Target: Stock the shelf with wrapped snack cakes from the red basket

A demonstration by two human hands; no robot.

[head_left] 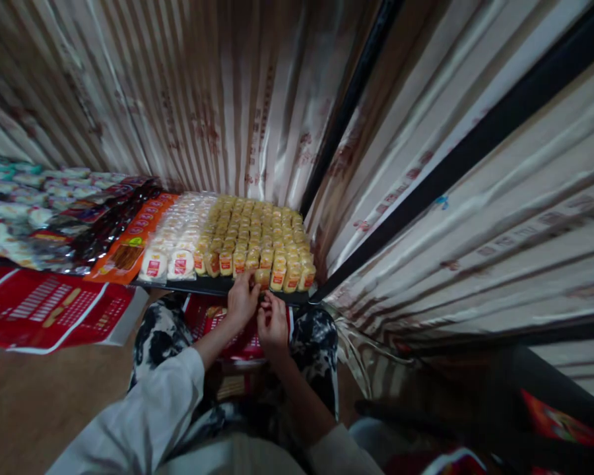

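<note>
Sleeves: pale cloth came in first, the left sleeve (148, 402) broad along the bottom, the right sleeve (344, 452) pushed back from the forearm.
Trousers: black-and-white patterned trousers (161, 336), knees up at the shelf's front edge.
Red sheet: a printed red sheet (240, 346) sat between those knees, below the front edge.
Right hand: the right hand (273, 323) was just short of the front edge, near its right corner, fingers bent — whether they gripped anything, I could not tell.
Left hand: here was the left hand (243, 298), right at the front edge, fingertips up against the front row of yellow packets; touching or grasping, I could not tell.
Shelf: a dark shelf (218, 285) carried the whole line-up.
Yellow packets: and there they were, yellow packets (257, 234) with red labels, packed in rows at the right end, front edge to back.
White packets: just left, round white packets (181, 227), also red-labelled.
Orange pouch: next along, an orange pouch (136, 234), then dark glossy pouches (101, 221).
Left end: white and green wrapped pieces (24, 198) lay there — with a red banner (54, 307) below the front edge.
Backdrop: pleated pale sheeting (237, 86) rose behind the back edge, a black pole (346, 105) slanting up from near the right end.
</note>
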